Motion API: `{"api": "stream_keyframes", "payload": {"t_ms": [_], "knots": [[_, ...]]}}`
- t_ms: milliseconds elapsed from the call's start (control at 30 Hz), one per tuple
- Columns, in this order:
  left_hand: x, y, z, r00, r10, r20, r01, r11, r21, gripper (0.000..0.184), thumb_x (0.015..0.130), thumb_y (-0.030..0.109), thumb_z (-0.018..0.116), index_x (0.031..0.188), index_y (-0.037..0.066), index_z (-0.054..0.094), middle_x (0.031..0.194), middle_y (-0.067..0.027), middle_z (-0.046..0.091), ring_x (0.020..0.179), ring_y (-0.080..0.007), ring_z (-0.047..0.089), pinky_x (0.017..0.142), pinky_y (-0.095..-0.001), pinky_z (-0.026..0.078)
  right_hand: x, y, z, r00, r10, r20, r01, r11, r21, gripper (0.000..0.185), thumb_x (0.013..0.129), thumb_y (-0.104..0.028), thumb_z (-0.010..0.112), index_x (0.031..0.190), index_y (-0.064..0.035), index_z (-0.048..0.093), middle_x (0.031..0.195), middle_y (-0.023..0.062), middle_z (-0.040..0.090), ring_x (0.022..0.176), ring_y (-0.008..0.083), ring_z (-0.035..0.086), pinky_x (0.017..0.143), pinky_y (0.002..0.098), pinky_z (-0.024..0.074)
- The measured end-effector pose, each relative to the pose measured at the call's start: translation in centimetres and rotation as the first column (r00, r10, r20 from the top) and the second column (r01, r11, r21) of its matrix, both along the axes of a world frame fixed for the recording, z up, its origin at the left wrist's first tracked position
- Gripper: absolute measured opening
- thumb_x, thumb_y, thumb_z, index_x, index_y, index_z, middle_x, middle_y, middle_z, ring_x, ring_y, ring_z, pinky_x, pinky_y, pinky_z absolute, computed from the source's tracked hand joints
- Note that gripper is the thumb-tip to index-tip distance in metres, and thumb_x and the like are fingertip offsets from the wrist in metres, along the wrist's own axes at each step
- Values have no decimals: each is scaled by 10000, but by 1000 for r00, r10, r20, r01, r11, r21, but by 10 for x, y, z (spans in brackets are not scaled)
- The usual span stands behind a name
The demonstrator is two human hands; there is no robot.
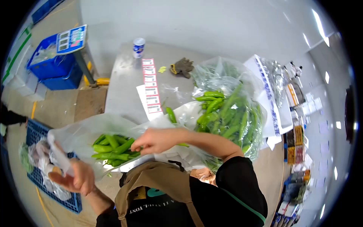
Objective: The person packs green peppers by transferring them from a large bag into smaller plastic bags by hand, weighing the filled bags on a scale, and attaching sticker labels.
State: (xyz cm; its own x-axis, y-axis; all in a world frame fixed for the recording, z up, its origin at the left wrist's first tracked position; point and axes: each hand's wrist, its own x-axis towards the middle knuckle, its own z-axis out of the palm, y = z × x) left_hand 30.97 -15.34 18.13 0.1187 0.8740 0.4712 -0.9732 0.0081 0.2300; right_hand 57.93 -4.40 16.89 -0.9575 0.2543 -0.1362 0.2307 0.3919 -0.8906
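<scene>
Fingers of the left hand (77, 177) are parted at the raised side of a clear bag (72, 132). Green peppers (113, 147) are contained in that bag at the near edge of the bench (126, 81), and are met at one end by the curled fingers of the right hand (155, 141); whether one is pinched cannot be told. More peppers are held in a large bag (245, 113) to the right. Farther off, labels (151, 85) are laid in a strip, with a dark glove (182, 68) and a can (139, 48) placed beyond
</scene>
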Motion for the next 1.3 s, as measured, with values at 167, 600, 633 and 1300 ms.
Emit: {"api": "stream_keyframes", "payload": {"t_ms": [167,600,633,1300], "knots": [[1,4,-6,999,-11,35,8,997,70,730,923,357,486,1440,183,0,489,-56,434,275,-136,437,253,-257,394,140,79,-3,737,-654,171,657,752,42,182,770,9,550,947,25,592,822,88,644,748,214,645,705,293,511],[26,22,-5,998,-56,6,56,998,1,690,932,341,470,1439,150,43,496,-67,429,262,-128,420,239,-221,375,314,115,-94,397,-580,711,-41,763,645,986,583,-227,751,1410,-276,215,1396,197,267,1273,347,327,1022,440,312],[27,23,-7,998,-60,6,60,998,-3,701,933,353,462,1438,152,20,512,-69,444,280,-137,435,259,-231,396,315,118,-94,422,-544,725,-5,799,602,948,582,-237,754,1391,-274,261,1366,196,298,1253,348,346,1011,430,326],[42,35,-19,998,-45,-48,41,997,-67,689,935,358,450,1437,129,38,544,-68,480,327,-159,479,292,-242,432,312,130,-124,474,-589,655,-31,732,681,638,543,-441,763,1081,-156,572,1010,154,570,972,325,562,793,461,465]]}}
